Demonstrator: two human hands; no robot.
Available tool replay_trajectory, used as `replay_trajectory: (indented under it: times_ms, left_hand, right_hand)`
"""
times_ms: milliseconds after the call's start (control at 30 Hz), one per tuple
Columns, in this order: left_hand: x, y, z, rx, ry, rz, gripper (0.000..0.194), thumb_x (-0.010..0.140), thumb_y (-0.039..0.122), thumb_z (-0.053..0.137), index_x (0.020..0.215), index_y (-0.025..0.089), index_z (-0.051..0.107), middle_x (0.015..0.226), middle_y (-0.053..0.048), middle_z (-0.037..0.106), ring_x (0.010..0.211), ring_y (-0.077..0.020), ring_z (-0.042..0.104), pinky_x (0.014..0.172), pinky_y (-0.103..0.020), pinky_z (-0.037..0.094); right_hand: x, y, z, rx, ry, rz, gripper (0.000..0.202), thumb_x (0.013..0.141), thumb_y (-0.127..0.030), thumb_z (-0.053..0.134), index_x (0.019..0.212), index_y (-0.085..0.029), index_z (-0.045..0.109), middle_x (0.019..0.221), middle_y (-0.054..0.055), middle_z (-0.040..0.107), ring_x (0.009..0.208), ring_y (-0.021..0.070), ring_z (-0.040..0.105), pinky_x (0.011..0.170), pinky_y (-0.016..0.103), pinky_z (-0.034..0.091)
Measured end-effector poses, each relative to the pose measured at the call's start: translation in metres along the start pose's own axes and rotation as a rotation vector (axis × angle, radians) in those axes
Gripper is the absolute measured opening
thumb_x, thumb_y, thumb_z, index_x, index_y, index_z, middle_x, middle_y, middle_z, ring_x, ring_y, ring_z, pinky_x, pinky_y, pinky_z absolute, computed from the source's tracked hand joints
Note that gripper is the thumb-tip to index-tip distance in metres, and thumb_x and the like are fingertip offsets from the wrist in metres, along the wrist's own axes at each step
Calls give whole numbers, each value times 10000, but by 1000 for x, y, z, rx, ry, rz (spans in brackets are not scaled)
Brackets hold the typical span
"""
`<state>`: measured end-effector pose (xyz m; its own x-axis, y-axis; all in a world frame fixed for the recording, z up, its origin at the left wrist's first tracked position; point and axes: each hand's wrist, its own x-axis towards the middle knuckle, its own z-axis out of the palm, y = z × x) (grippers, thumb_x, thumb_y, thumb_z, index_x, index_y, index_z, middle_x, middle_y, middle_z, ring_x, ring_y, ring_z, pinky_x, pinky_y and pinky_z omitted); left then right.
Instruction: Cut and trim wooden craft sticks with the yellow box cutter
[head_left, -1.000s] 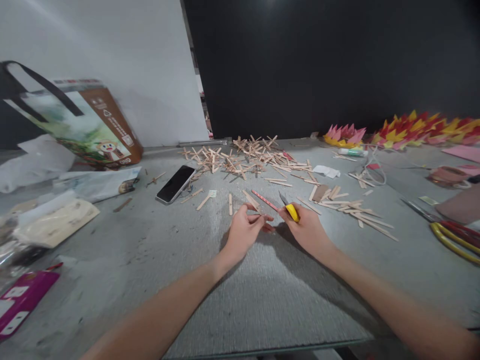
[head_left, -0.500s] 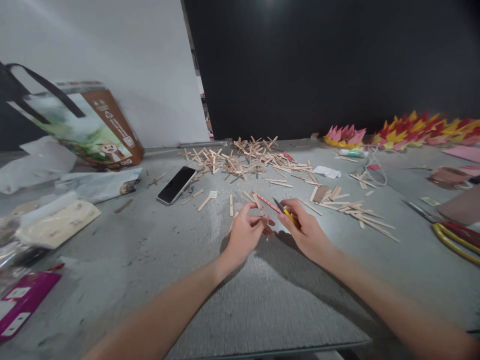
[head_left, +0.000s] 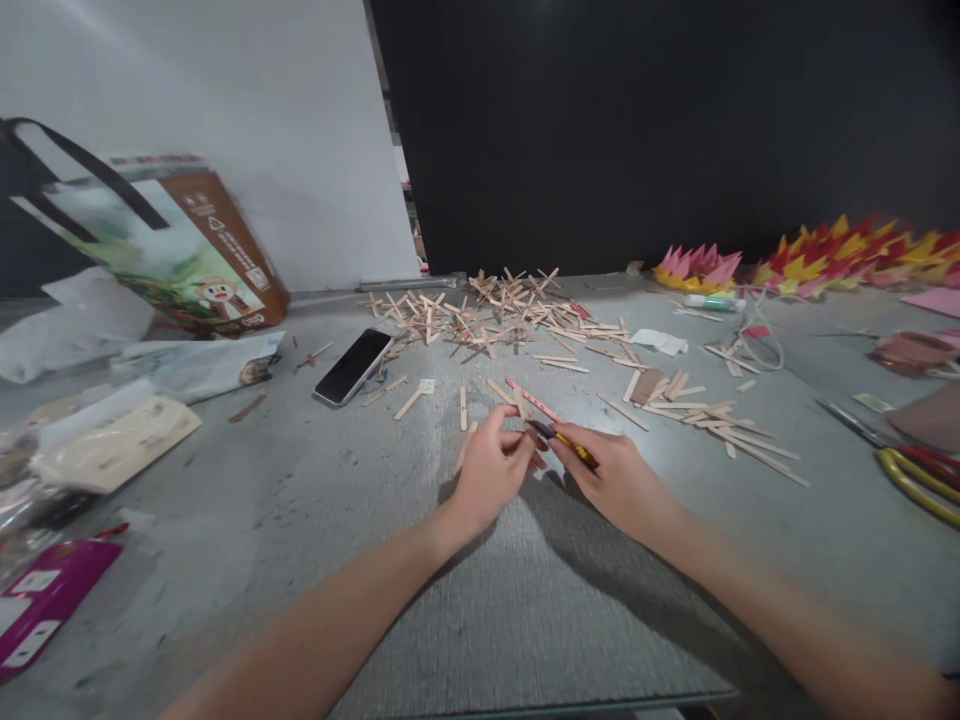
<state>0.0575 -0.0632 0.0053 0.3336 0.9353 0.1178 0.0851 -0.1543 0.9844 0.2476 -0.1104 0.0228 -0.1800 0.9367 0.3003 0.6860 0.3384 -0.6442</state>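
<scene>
My left hand (head_left: 495,455) is closed, thumb and fingers pinching a small wooden craft stick (head_left: 520,403) that points up and away from me. In my right hand (head_left: 611,468) is a yellow and black craft knife (head_left: 574,444). Its dark tip reaches to the stick at my left fingertips; I cannot tell whether it touches. A red and white patterned pencil (head_left: 529,398) lies just beyond both hands. Loose craft sticks (head_left: 463,408) are close by on the grey table (head_left: 360,540).
A heap of crossed sticks (head_left: 480,318) spreads behind my hands, with more sticks (head_left: 720,425) on the right. A phone (head_left: 354,367) and a shopping bag (head_left: 217,250) stand left. Scissors (head_left: 915,480) and folded paper pieces (head_left: 840,260) are at far right.
My right hand has turned and brought the knife's tip left and down to the stick. My left hand has stayed nearly in place.
</scene>
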Motion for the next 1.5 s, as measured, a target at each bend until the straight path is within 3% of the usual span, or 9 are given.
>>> replay_trajectory:
  times_ms: [400, 667, 800, 933, 1133, 1300, 1367, 1500]
  left_hand:
    - [-2, 0, -2, 273, -1, 92, 216, 1036, 291, 569, 1243, 232, 580, 771, 19, 802, 708, -175, 774, 790, -316, 532]
    - [3, -3, -1, -33, -87, 32, 339, 1029, 481, 610, 1215, 206, 539, 717, -3, 751, 626, -181, 722, 655, -287, 555]
    - [5, -1, -1, -76, -76, -11, 254, 991, 390, 633, 1142, 202, 555, 688, 13, 706, 550, -143, 644, 578, -250, 500]
    - [7, 0, -1, -93, -84, -27, 157, 936, 262, 592, 1080, 211, 556, 674, 27, 685, 501, -117, 577, 527, -233, 451]
    - [6, 0, 1, -127, -91, -43, 187, 895, 271, 613, 1060, 216, 545, 647, 39, 671, 503, -121, 568, 519, -235, 432]
    - [5, 2, 0, -121, -78, -74, 253, 904, 323, 645, 1100, 216, 526, 677, 33, 696, 514, -127, 582, 549, -248, 454]
    - [4, 4, 0, -107, -102, -90, 235, 917, 344, 644, 1077, 219, 526, 670, 34, 690, 511, -125, 570, 544, -245, 436]
    - [3, 5, 0, -65, -147, -106, 160, 927, 339, 625, 1012, 218, 564, 618, 53, 626, 493, -111, 502, 533, -233, 370]
  right_hand:
    - [-3, -3, 7, -43, 18, 59, 228, 1110, -338, 507, 1026, -236, 693, 809, 15, 717, 631, 169, 589, 643, 294, 381]
    - [0, -7, 2, 93, -15, 110, 318, 1111, -399, 485, 873, -236, 620, 685, -25, 622, 569, 145, 501, 597, 290, 360]
    - [1, -6, 2, 194, -48, 173, 353, 1101, -434, 492, 821, -239, 584, 660, -28, 599, 567, 143, 517, 580, 283, 374]
    - [1, -7, 5, 328, -101, 257, 398, 1093, -499, 492, 806, -236, 569, 630, -39, 573, 463, 113, 443, 478, 265, 327]
    - [0, -10, 3, 514, -182, 324, 421, 1084, -584, 494, 863, -234, 570, 613, -67, 517, 394, 96, 390, 409, 261, 291]
    - [0, -7, -1, 326, 26, 229, 356, 1054, -547, 583, 900, -226, 606, 681, -51, 526, 569, 129, 482, 541, 266, 375]
    - [1, -6, -2, 275, 95, 233, 279, 1026, -502, 639, 1030, -224, 654, 735, -39, 586, 640, 149, 531, 606, 274, 421]
    - [3, -5, -1, 258, 153, 238, 334, 992, -460, 679, 1224, -221, 649, 821, -16, 657, 710, 181, 593, 676, 297, 475]
